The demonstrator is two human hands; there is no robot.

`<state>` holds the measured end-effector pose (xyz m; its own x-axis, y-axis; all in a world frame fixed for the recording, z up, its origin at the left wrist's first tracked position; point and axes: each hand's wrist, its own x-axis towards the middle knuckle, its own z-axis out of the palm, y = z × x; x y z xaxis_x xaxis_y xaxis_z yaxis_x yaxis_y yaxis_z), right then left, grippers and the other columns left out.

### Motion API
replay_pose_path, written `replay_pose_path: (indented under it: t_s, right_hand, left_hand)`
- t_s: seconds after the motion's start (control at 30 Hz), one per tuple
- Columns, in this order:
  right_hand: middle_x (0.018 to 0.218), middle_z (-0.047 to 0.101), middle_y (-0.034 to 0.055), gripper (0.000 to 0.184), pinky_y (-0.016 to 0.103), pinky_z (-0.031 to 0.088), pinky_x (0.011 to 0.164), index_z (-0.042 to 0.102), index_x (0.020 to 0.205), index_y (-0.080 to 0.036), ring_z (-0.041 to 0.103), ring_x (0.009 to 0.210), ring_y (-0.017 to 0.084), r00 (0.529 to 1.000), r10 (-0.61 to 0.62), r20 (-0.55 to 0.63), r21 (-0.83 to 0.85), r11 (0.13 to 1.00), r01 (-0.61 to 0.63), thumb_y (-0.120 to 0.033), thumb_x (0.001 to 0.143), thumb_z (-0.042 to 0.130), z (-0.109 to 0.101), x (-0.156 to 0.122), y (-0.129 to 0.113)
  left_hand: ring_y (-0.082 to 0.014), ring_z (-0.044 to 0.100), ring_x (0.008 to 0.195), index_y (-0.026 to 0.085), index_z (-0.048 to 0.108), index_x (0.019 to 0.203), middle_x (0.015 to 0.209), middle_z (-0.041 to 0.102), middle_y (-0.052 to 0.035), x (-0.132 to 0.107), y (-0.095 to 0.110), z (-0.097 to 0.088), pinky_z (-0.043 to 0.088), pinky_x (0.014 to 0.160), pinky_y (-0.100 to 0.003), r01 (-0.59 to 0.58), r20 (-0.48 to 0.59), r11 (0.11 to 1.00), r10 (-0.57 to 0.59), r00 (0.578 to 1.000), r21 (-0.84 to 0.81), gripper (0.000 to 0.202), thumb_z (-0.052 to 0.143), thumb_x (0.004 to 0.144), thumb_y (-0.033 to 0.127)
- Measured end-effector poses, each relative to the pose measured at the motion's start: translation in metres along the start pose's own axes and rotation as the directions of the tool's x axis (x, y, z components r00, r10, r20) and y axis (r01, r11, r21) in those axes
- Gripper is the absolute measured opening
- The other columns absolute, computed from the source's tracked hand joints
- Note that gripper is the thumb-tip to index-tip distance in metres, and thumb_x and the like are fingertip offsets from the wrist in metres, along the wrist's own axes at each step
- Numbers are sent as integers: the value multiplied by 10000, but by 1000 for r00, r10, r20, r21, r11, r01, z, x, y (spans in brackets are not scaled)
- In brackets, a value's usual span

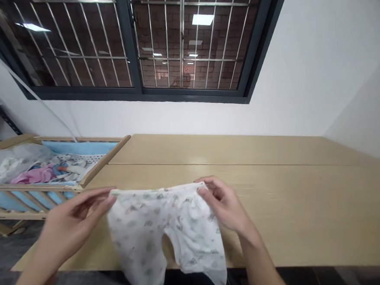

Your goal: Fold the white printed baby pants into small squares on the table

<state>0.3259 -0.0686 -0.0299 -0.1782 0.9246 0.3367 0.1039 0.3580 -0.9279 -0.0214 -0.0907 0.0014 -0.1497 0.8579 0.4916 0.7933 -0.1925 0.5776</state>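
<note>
A pair of small white baby pants (148,226) with a faint printed pattern hangs spread out between my hands. My left hand (73,223) pinches one end of the waistband between thumb and fingers. At the opposite end, my right hand (223,203) grips the waistband the same way. Both legs dangle over the near edge of the wooden table (302,211), with a gap showing between them. The waistband is stretched nearly straight, a little higher on the right.
To the left stands a wooden crib (107,162) with blue lining, holding a pile of clothes, among them a pink garment (36,174). Behind the table is a white wall (192,116) with a dark-framed, barred window (193,95).
</note>
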Motion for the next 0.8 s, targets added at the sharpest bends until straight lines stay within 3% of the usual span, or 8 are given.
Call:
replay_pose_path:
  t_s: [0.1, 0.2, 0.3, 0.37, 0.5, 0.67, 0.8]
  right_hand:
    - [675, 474, -37, 325, 230, 317, 486, 592, 1095, -207, 403, 564, 113, 1000, -5, -9, -108, 994, 4, -497, 950, 573, -31, 32, -3]
    - [796, 555, 3, 246, 233, 364, 526, 581, 1066, -191, 459, 604, 113, 1000, 12, -11, -295, 955, -15, -413, 968, 539, -52, 73, 11]
    - [1013, 619, 61, 157, 236, 421, 618, 600, 1047, -167, 540, 707, 118, 996, 81, -23, -455, 887, -83, -258, 958, 508, -63, 118, 48]
    - [1040, 628, 66, 196, 237, 440, 679, 589, 1108, -161, 561, 769, 129, 989, 143, -45, -541, 829, -144, -187, 935, 500, -67, 144, 79]
    - [937, 641, 32, 276, 227, 445, 714, 560, 1169, -162, 563, 787, 137, 975, 213, -68, -641, 739, -207, -116, 910, 475, -65, 180, 134]
    - [954, 661, 47, 259, 209, 433, 702, 585, 1106, -145, 584, 789, 143, 953, 276, -127, -700, 656, -283, -79, 874, 491, -55, 197, 173]
    - [1113, 651, 107, 251, 230, 422, 814, 623, 1073, -140, 584, 983, 186, 945, 280, -172, -757, 576, -308, -91, 834, 563, -53, 201, 191]
  left_hand:
    - [-228, 712, 866, 240, 727, 1014, 939, 772, -31, 46, 16, 36, 568, 749, -290, -50, 125, 993, 64, 990, -111, 452, 661, 800, 633]
    - [-191, 677, 824, 212, 683, 1054, 923, 744, -27, 89, 19, 77, 527, 722, -260, -141, 219, 983, 165, 962, -122, 372, 594, 879, 528]
    - [-161, 659, 872, 180, 640, 1066, 1005, 721, -31, 125, 12, 123, 505, 775, -229, -85, 338, 994, 102, 936, -65, 232, 545, 924, 338]
    - [-159, 651, 902, 155, 628, 1073, 1041, 712, -52, 144, 9, 154, 500, 802, -234, -35, 386, 999, 33, 922, 0, 191, 544, 927, 246]
    - [-186, 650, 932, 133, 633, 1086, 1060, 690, -76, 163, 13, 202, 534, 845, -336, 32, 433, 993, -77, 898, 110, 212, 595, 956, 297]
    - [-232, 641, 1038, 169, 603, 1219, 1218, 628, -89, 164, 24, 224, 564, 886, -444, 62, 441, 974, -155, 884, 218, 361, 632, 949, 406]
    - [-266, 594, 1151, 166, 584, 1252, 1302, 588, -111, 155, 35, 226, 508, 979, -502, 20, 434, 962, -141, 890, 271, 375, 619, 954, 391]
